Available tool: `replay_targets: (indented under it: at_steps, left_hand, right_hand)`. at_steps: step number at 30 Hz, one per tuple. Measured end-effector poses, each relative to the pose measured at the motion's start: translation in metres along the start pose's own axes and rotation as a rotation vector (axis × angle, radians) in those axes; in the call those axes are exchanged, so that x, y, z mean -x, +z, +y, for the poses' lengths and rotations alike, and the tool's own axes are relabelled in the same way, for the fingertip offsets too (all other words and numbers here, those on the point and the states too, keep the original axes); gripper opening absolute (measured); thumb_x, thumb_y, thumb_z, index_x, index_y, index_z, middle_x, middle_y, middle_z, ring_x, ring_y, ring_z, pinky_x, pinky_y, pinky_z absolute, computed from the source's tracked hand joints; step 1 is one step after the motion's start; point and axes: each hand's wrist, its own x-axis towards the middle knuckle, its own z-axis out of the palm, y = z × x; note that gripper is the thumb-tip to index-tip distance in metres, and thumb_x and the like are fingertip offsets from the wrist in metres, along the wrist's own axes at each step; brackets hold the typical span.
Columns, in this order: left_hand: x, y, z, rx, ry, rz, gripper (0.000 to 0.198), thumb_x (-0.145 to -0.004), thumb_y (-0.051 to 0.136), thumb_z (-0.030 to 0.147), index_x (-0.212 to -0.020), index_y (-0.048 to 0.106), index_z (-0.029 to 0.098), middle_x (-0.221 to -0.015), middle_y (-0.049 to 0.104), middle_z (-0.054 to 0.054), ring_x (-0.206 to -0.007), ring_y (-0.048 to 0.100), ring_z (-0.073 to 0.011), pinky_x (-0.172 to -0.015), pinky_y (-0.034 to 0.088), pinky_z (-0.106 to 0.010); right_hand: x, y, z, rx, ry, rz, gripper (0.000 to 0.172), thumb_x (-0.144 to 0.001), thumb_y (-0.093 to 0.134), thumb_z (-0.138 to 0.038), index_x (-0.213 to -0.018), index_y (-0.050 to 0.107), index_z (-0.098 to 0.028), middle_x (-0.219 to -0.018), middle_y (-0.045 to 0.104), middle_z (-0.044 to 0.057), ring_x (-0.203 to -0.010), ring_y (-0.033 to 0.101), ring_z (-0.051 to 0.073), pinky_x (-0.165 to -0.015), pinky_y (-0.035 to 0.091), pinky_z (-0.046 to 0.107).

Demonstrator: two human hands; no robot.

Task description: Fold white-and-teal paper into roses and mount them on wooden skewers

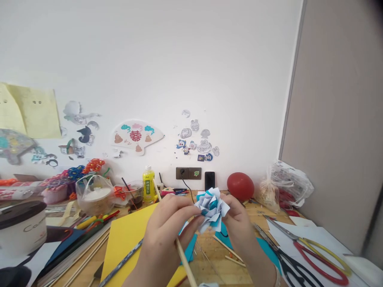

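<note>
A paper flower (212, 207) with layered white and blue petals is held up in the middle of the view. My left hand (167, 231) is closed on its left side, and a thin wooden stick (186, 263) also passes through that hand, its upper end (156, 190) showing above the knuckles. My right hand (239, 223) has its fingers closed on the flower's right edge; the fingertips are partly hidden behind the petals. Beneath the hands lie pieces of blue paper (190, 251) and a yellow sheet (122, 235).
Red-and-yellow-handled scissors (321, 251) and black-handled scissors (296, 265) lie at right. A red balloon (240, 186), a phone (210, 181) and a yellow-green bottle (148, 184) stand along the wall. At left are a lidded paper cup (24, 229) and several wooden sticks (86, 255).
</note>
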Motion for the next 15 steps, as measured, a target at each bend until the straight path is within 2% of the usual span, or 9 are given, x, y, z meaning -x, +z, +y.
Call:
replay_targets:
  at_steps: [4,9,15]
  left_hand:
    - [-0.0007,-0.0050,-0.0013,0.014,-0.012,-0.083,0.017,-0.080,0.058,0.003,-0.089,0.059,0.017,-0.085,0.063,-0.005,-0.075,0.058,-0.0144,-0.067,0.050,-0.026]
    - [0.0000,-0.0034,-0.0010,-0.141,0.132,-0.036,0.016,-0.081,0.057,0.003,-0.093,0.061,0.014,-0.082,0.065,-0.007,-0.074,0.054,-0.0173,-0.066,0.049,-0.030]
    - [0.0026,0.0005,-0.0013,-0.175,0.200,-0.018,0.011,-0.083,0.055,0.004,-0.090,0.062,0.009,-0.083,0.066,-0.009,-0.079,0.053,-0.0180,-0.069,0.048,-0.032]
  right_hand:
    - [-0.0006,-0.0003,0.0013,-0.015,-0.007,-0.021,0.020,-0.075,0.067,-0.043,-0.072,0.065,-0.023,-0.079,0.063,0.002,-0.075,0.058,0.017,-0.067,0.046,0.029]
    - [0.0010,-0.0017,0.0061,0.004,-0.011,-0.026,0.014,-0.078,0.066,-0.039,-0.077,0.066,-0.024,-0.079,0.062,0.002,-0.074,0.056,0.017,-0.070,0.046,0.030]
    - [0.0019,-0.0040,0.0050,0.012,-0.041,-0.033,0.011,-0.080,0.064,-0.036,-0.079,0.066,-0.025,-0.080,0.061,0.001,-0.075,0.056,0.016,-0.071,0.045,0.029]
